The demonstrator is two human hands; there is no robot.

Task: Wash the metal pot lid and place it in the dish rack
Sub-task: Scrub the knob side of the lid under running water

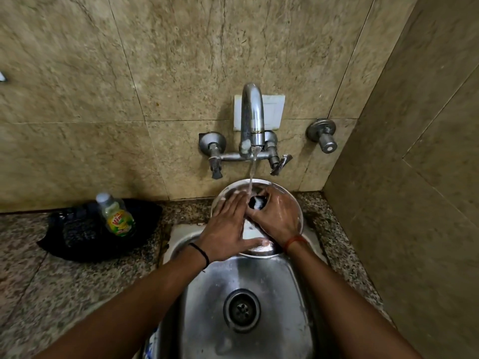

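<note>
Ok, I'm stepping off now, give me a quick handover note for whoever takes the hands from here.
Left hand: open, flat on the metal pot lid.
Right hand: gripping the lid's black knob.
Lid is held over the sink, under the running tap.
Done: rinsing is under way.
Left: finish rinsing, shut the tap, put the lid in the dish rack, which is not in view.

Lid (290, 203): shiny wet metal. Sink (285, 294): dull brushed steel. Counter (51, 281): speckled granite. Bottle (116, 216): clear glossy plastic. Wall (103, 73): mottled stone tile.
</note>
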